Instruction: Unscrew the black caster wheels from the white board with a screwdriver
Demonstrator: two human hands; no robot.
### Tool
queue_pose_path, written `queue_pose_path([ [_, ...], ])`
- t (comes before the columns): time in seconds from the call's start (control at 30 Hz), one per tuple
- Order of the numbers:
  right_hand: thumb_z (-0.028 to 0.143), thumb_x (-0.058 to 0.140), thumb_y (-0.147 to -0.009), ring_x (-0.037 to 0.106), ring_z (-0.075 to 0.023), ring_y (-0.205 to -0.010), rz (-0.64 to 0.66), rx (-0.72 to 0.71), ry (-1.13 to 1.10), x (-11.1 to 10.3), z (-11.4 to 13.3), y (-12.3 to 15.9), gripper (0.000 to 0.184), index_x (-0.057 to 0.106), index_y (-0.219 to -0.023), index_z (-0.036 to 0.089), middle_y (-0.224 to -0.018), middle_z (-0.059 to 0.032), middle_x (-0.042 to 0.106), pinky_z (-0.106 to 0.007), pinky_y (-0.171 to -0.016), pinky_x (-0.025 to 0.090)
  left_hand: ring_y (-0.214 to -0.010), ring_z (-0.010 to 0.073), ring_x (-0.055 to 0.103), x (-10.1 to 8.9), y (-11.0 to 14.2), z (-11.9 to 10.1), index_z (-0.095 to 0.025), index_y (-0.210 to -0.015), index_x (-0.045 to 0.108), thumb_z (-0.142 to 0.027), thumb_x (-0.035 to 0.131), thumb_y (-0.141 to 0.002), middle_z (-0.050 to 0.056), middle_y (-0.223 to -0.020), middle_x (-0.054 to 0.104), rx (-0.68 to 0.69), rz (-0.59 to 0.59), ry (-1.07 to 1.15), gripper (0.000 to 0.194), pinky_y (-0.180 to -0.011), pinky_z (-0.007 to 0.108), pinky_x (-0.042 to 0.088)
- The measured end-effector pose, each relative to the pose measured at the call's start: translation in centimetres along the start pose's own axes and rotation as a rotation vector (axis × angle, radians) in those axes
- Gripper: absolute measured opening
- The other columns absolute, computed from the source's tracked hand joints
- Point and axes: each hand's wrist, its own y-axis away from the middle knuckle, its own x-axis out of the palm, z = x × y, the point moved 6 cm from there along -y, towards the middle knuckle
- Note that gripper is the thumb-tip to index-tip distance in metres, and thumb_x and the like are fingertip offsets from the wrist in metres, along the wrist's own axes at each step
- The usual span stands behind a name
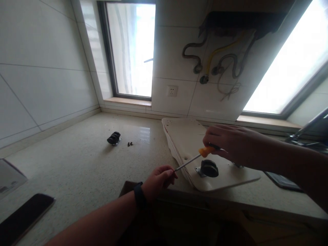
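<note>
My right hand [222, 140] is closed around the orange handle of a screwdriver [189, 162], its shaft slanting down to the left. At the shaft's tip, my left hand [162, 176] is pinched shut by the counter edge; whether a screw is also between those fingers is hidden. Under the right hand lies a white board [187, 136] with a caster [209, 168] and its metal plate on top. Another metal part on the board is mostly hidden by my right wrist. Left of the board, a loose black caster [113, 137] lies near several small dark screws [130, 144].
A speckled countertop [84, 164] runs along the tiled wall. At its left front lie a dark phone-like slab [28, 215] and a white box [11, 176]. A metal faucet [307, 130] stands at right. Pipes [210, 61] and a socket [172, 91] are on the wall.
</note>
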Motion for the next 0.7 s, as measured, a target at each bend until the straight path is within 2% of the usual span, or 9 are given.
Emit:
queue_pose_path([
  [0.27, 0.025, 0.066, -0.093, 0.061, -0.0206, -0.082, 0.001, 0.016, 0.003, 0.1, -0.2, 0.3, 0.005, 0.064, -0.098, 0.025, -0.099, -0.0042, 0.064, -0.034, -0.073, 0.043, -0.056, 0.0084, 0.041, -1.1, -0.5, 0.3, -0.013, -0.081, 0.070, -0.047, 0.068, -0.084, 0.001, -0.069, 0.058, 0.040, 0.053, -0.104, 0.034, -0.054, 0.023, 0.028],
  [0.33, 0.026, 0.065, -0.093, 0.061, -0.0207, -0.082, -0.015, 0.020, -0.004, 0.1, -0.5, 0.5, 0.005, 0.065, -0.098, 0.025, -0.098, -0.0044, 0.065, -0.035, -0.074, 0.044, -0.057, 0.0096, 0.045, -2.2, -0.8, -0.7, -0.014, -0.083, 0.071, -0.047, 0.062, -0.088, 0.002, -0.070, 0.060, 0.094, 0.043, -0.237, 0.034, -0.055, 0.023, 0.032],
  [0.37, 0.026, 0.065, -0.094, 0.062, -0.0206, -0.082, -0.025, 0.022, -0.011, 0.0, -0.7, 0.7, 0.005, 0.065, -0.099, 0.025, -0.099, -0.0044, 0.065, -0.035, -0.074, 0.044, -0.058, 0.0106, 0.048, -3.1, -1.0, -1.6, -0.015, -0.085, 0.071, -0.045, 0.057, -0.091, 0.002, -0.070, 0.062, 0.139, 0.018, -0.375, 0.034, -0.056, 0.023, 0.036],
  [0.43, 0.028, 0.062, -0.095, 0.062, -0.0204, -0.082, -0.044, 0.029, -0.032, -0.1, -1.0, 1.1, 0.006, 0.066, -0.099, 0.026, -0.099, -0.0043, 0.065, -0.035, -0.074, 0.045, -0.063, 0.0135, 0.056, -5.8, -1.3, -3.9, -0.017, -0.088, 0.073, -0.040, 0.051, -0.096, 0.004, -0.074, 0.068, 0.262, -0.101, -0.771, 0.034, -0.061, 0.025, 0.043],
  [0.47, 0.030, 0.060, -0.096, 0.062, -0.0205, -0.082, -0.053, 0.033, -0.043, -0.2, -1.1, 1.3, 0.007, 0.066, -0.099, 0.026, -0.099, -0.0043, 0.065, -0.035, -0.074, 0.045, -0.067, 0.0147, 0.060, -7.5, -1.4, -5.3, -0.019, -0.087, 0.074, -0.038, 0.049, -0.097, 0.003, -0.076, 0.070, 0.331, -0.199, -1.030, 0.032, -0.064, 0.026, 0.045],
  [0.53, 0.034, 0.058, -0.098, 0.062, -0.0208, -0.081, -0.066, 0.045, -0.064, -0.4, -1.3, 1.9, 0.011, 0.066, -0.096, 0.027, -0.097, -0.0043, 0.066, -0.036, -0.074, 0.045, -0.078, 0.0185, 0.064, -11.6, -1.4, -7.3, -0.019, -0.087, 0.074, -0.035, 0.056, -0.093, 0.006, -0.086, 0.074, 0.362, -0.347, -1.171, 0.024, -0.075, 0.029, 0.047],
  [0.6, 0.039, 0.056, -0.100, 0.061, -0.0210, -0.079, -0.069, 0.072, -0.075, -0.4, -1.5, 2.4, 0.017, 0.066, -0.094, 0.027, -0.095, -0.0041, 0.066, -0.037, -0.073, 0.045, -0.084, 0.0215, 0.066, -16.1, -1.1, -8.8, -0.019, -0.093, 0.075, -0.036, 0.054, -0.095, 0.009, -0.093, 0.076, 0.348, -0.526, -1.245, 0.027, -0.078, 0.031, 0.047],
  [0.7, 0.045, 0.055, -0.100, 0.062, -0.0208, -0.079, -0.081, 0.095, -0.085, -0.4, -1.7, 3.2, 0.021, 0.066, -0.095, 0.028, -0.094, -0.0036, 0.066, -0.037, -0.072, 0.046, -0.078, 0.0229, 0.068, -21.9, -0.5, -9.6, -0.018, -0.100, 0.075, -0.041, 0.051, -0.097, 0.009, -0.085, 0.076, 0.257, -0.775, -1.304, 0.034, -0.072, 0.030, 0.046],
])
